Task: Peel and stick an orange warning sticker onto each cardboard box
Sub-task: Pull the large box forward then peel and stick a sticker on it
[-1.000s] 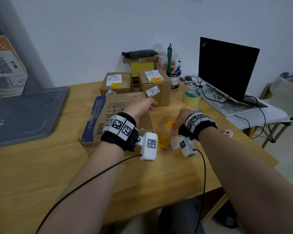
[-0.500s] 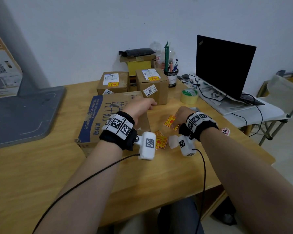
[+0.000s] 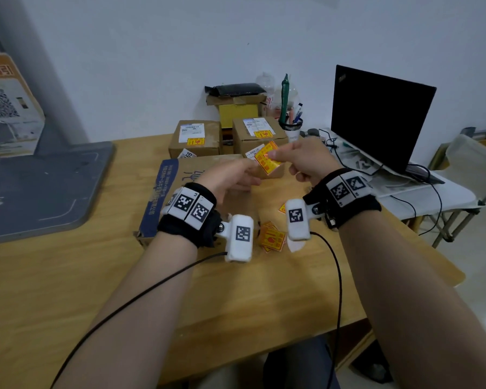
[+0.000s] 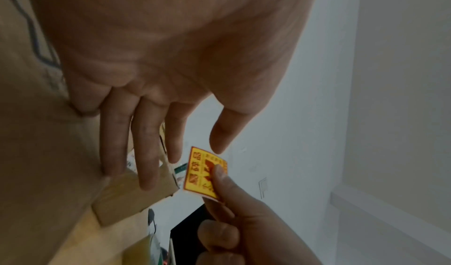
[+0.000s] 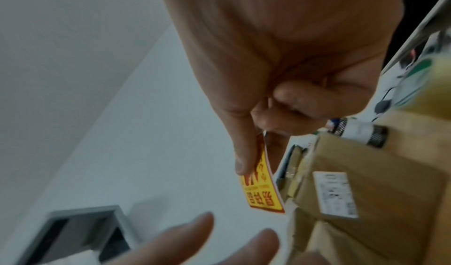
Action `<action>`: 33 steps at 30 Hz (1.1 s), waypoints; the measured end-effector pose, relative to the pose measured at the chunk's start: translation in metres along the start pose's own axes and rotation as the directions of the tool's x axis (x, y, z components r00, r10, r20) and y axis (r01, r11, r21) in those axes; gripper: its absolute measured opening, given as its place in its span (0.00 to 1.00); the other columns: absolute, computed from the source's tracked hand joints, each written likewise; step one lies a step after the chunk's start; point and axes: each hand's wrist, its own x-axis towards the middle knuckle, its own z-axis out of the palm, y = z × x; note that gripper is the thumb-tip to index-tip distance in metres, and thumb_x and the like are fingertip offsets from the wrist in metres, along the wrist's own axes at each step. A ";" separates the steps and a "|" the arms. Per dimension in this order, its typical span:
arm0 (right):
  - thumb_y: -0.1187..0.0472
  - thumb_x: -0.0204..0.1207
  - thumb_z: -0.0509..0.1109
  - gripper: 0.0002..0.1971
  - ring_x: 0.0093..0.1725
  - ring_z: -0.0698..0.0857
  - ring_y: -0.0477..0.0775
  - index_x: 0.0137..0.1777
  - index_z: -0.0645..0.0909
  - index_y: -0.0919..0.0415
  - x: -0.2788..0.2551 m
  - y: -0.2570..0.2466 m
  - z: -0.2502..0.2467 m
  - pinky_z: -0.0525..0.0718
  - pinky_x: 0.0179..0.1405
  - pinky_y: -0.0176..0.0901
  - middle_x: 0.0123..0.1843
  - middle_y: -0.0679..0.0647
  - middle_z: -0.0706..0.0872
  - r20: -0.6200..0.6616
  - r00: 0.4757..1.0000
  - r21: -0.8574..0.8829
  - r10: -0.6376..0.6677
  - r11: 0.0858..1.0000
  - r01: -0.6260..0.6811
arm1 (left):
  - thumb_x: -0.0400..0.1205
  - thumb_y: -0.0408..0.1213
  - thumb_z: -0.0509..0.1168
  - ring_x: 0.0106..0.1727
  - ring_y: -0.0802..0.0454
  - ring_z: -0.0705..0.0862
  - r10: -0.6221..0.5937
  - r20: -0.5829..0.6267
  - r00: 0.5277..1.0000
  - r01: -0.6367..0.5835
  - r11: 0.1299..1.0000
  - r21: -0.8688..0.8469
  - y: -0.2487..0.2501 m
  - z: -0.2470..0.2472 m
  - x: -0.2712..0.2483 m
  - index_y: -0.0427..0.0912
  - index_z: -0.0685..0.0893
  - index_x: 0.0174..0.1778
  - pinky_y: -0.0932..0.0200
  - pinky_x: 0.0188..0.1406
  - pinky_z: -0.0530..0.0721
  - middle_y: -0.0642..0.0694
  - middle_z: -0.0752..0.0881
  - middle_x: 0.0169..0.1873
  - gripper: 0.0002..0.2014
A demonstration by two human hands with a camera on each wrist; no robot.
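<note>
My right hand (image 3: 274, 156) pinches one orange warning sticker (image 3: 267, 161) between thumb and forefinger and holds it in the air above the large flat box (image 3: 180, 175). In the left wrist view the sticker (image 4: 203, 172) faces the camera on its white backing. My left hand (image 3: 250, 172) hovers just left of it with straight fingers (image 4: 146, 153), thumb tip close to the sticker's top corner; no grip shows. Two small boxes (image 3: 197, 138) (image 3: 260, 136) at the back each carry an orange sticker. More stickers (image 3: 272, 240) lie on the table between my wrists.
A black laptop (image 3: 376, 116) stands open at the right on a white side table (image 3: 432, 197) with cables. A pen cup (image 3: 291, 127) and a yellow box stack (image 3: 237, 108) sit by the wall. A grey stand base (image 3: 40, 186) covers the left of the table.
My right hand has picked a sticker up off the table and raised it in front of the small boxes. My left hand has lifted off the large box toward it.
</note>
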 end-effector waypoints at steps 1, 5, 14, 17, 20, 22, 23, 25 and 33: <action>0.51 0.75 0.83 0.10 0.23 0.74 0.48 0.48 0.92 0.57 0.000 -0.006 0.003 0.69 0.16 0.34 0.37 0.59 0.84 0.018 1.000 0.011 -0.023 1.000 0.023 | 0.89 0.49 0.63 0.58 0.48 0.89 0.019 -0.020 1.000 -0.019 1.000 -0.008 0.002 -0.006 -0.004 0.43 0.85 0.67 0.56 0.57 0.75 0.48 0.93 0.49 0.17; 0.52 0.81 0.78 0.14 0.17 0.74 0.42 0.55 0.92 0.63 -0.004 -0.026 0.019 0.68 0.16 0.34 0.26 0.49 0.81 0.052 0.994 0.056 -0.095 0.994 0.092 | 0.86 0.50 0.69 0.49 0.53 0.92 0.145 -0.155 0.977 -0.159 0.984 -0.079 0.006 -0.034 -0.010 0.47 0.89 0.61 0.53 0.49 0.83 0.52 0.96 0.46 0.13; 0.54 0.83 0.75 0.08 0.20 0.75 0.45 0.48 0.91 0.57 -0.011 -0.053 0.057 0.71 0.18 0.36 0.31 0.49 0.92 0.128 0.966 0.092 -0.226 0.972 0.215 | 0.84 0.41 0.72 0.42 0.54 0.92 0.290 -0.355 0.889 -0.325 0.945 -0.043 0.001 -0.073 0.003 0.49 0.91 0.43 0.53 0.45 0.87 0.50 0.94 0.40 0.05; 0.54 0.82 0.76 0.07 0.22 0.75 0.46 0.45 0.91 0.54 -0.005 -0.054 0.065 0.70 0.17 0.35 0.35 0.50 0.94 0.118 0.960 0.108 -0.252 0.965 0.240 | 0.85 0.39 0.71 0.40 0.53 0.91 0.293 -0.392 0.872 -0.347 0.935 -0.072 -0.003 -0.082 0.007 0.49 0.90 0.41 0.52 0.44 0.85 0.49 0.93 0.40 0.07; 0.56 0.83 0.76 0.06 0.21 0.76 0.45 0.47 0.92 0.56 0.004 -0.052 0.070 0.72 0.18 0.36 0.38 0.50 0.94 0.112 0.951 0.076 -0.288 0.957 0.280 | 0.86 0.38 0.70 0.41 0.56 0.93 0.308 -0.417 0.855 -0.368 0.927 -0.071 -0.003 -0.085 0.008 0.51 0.88 0.43 0.52 0.45 0.88 0.51 0.94 0.44 0.06; 0.56 0.84 0.75 0.07 0.21 0.76 0.45 0.46 0.92 0.56 0.008 -0.049 0.072 0.72 0.19 0.37 0.38 0.49 0.95 0.132 0.944 0.058 -0.302 0.953 0.297 | 0.85 0.37 0.71 0.42 0.58 0.93 0.322 -0.431 0.843 -0.387 0.919 -0.070 -0.003 -0.085 0.008 0.51 0.87 0.49 0.52 0.47 0.90 0.50 0.95 0.46 0.03; 0.56 0.84 0.74 0.08 0.21 0.77 0.45 0.45 0.92 0.55 0.010 -0.048 0.073 0.72 0.20 0.38 0.37 0.49 0.94 0.147 0.941 0.056 -0.305 0.952 0.300 | 0.84 0.36 0.72 0.42 0.57 0.93 0.329 -0.437 0.837 -0.398 0.914 -0.074 -0.003 -0.084 0.009 0.50 0.86 0.52 0.52 0.47 0.90 0.50 0.95 0.47 0.05; 0.57 0.84 0.74 0.09 0.22 0.77 0.46 0.43 0.92 0.54 0.011 -0.045 0.074 0.72 0.20 0.38 0.36 0.48 0.94 0.177 0.933 0.073 -0.314 0.949 0.306 | 0.83 0.34 0.72 0.44 0.54 0.93 0.334 -0.444 0.831 -0.414 0.905 -0.094 -0.006 -0.084 0.012 0.49 0.85 0.55 0.53 0.45 0.89 0.49 0.94 0.46 0.08; 0.54 0.82 0.77 0.09 0.21 0.76 0.46 0.45 0.92 0.59 0.022 -0.049 0.075 0.71 0.19 0.37 0.34 0.50 0.93 0.147 0.921 0.147 -0.360 0.929 0.339 | 0.84 0.31 0.71 0.45 0.49 0.91 0.405 -0.423 0.811 -0.456 0.889 -0.023 -0.001 -0.088 0.013 0.49 0.82 0.47 0.51 0.43 0.88 0.36 0.90 0.46 0.07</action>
